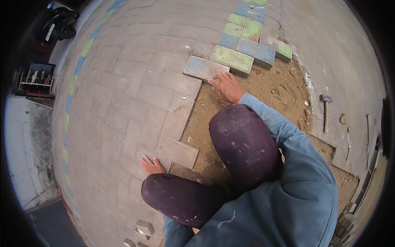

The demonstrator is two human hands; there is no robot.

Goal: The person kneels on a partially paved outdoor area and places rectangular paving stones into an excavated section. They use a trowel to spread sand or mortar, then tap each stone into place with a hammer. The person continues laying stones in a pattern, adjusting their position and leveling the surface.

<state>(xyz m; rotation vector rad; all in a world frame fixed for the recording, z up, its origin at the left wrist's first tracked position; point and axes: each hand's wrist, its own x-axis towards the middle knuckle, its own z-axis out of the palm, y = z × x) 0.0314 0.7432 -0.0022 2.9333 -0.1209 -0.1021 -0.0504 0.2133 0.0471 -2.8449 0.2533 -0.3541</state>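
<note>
My right hand [225,87] reaches forward past my bent knee and grips the right end of a grey paver with faded blue paint [202,67]. Beside it lies a green-painted paver [231,58], followed by a blue-painted one [255,51], at the edge of exposed sand [279,94]. My left hand [151,165] rests with fingers apart on the laid grey pavers [135,107], partly hidden behind my left knee. A hammer [326,115] with a wooden handle lies on the concrete strip to the right.
Loose paver pieces [144,228] lie at the lower left, and stacked blocks [345,226] at the lower right. A thin rod [367,140] lies along the right side. A parked motorbike [61,22] and a white railing [35,82] are at the far left.
</note>
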